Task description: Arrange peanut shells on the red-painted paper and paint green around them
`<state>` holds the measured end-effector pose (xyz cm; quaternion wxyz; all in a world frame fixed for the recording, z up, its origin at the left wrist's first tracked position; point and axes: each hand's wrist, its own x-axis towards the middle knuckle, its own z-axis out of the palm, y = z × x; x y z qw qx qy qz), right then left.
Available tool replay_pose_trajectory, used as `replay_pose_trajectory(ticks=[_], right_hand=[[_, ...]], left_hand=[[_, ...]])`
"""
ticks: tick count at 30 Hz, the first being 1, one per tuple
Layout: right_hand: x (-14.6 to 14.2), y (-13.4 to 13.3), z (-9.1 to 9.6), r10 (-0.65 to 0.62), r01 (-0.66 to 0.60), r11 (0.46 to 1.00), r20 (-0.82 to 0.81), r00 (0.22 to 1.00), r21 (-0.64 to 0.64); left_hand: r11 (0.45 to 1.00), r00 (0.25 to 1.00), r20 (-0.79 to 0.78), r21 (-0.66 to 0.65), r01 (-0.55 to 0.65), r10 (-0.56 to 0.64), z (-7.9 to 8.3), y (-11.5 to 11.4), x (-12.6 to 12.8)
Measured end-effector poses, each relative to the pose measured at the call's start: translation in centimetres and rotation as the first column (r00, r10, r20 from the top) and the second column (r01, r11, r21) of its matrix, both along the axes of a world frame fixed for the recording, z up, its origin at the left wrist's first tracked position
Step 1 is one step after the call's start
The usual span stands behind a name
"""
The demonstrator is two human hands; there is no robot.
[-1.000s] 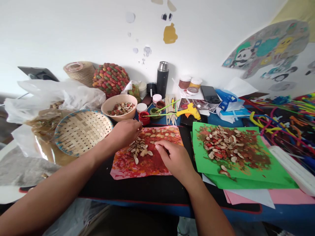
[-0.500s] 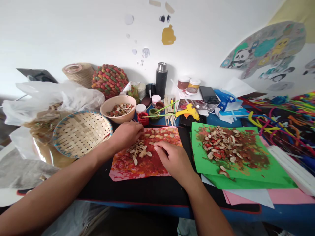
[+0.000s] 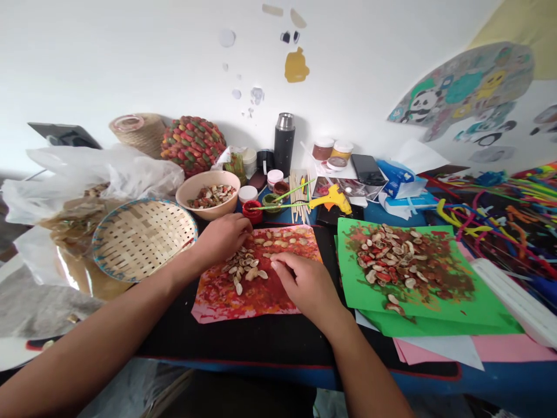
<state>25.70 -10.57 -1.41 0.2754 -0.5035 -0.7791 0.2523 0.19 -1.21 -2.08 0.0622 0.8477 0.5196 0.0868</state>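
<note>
A pink sheet smeared with red and orange paint (image 3: 261, 302) lies in front of me. On it is a loose pile of peanut shell halves (image 3: 241, 268), with a few rows of peanut shells (image 3: 285, 235) toward its far edge. My right hand (image 3: 307, 284) rests on the sheet's right half, thumb and forefinger pinched at a peanut shell (image 3: 267, 255). My left hand (image 3: 226, 237) is over the upper left corner, fingers curled downward. What its fingertips hold, if anything, is hidden. Just beyond it stands a jar of red paint (image 3: 252, 215).
A bowl of shells (image 3: 209, 212) and a woven basket (image 3: 143, 238) stand on the left. Behind are a green paint jar (image 3: 272, 204), wooden sticks (image 3: 299, 194), a yellow glue gun (image 3: 333, 198) and a black flask (image 3: 284, 145). Painted shells (image 3: 391, 252) cover green paper (image 3: 361, 296) on the right.
The view has shifted very slightly. Both hands stay in nearly the same places over the painted sheet.
</note>
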Motion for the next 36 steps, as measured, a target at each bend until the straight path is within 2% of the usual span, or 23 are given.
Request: replay_pose_trajectory(ticks=[16,28,36], right_hand=[[-0.1,0.0,0.0,0.005,-0.005,1.0,0.02,1.0,-0.016],[-0.1,0.1,0.1,0.024,-0.022,0.999,0.046,0.999,-0.041],[-0.2,0.1,0.5,0.019,-0.015,0.997,0.063,0.998,-0.072]], left_hand=[[0.998,0.998,0.043,-0.04,0.048,-0.047,0.4,0.4,2.1],[0.998,0.999,0.018,-0.047,-0.044,0.045,0.6,0.2,2.1],[0.999,0.999,0.026,-0.038,0.035,-0.034,0.0,0.4,2.4]])
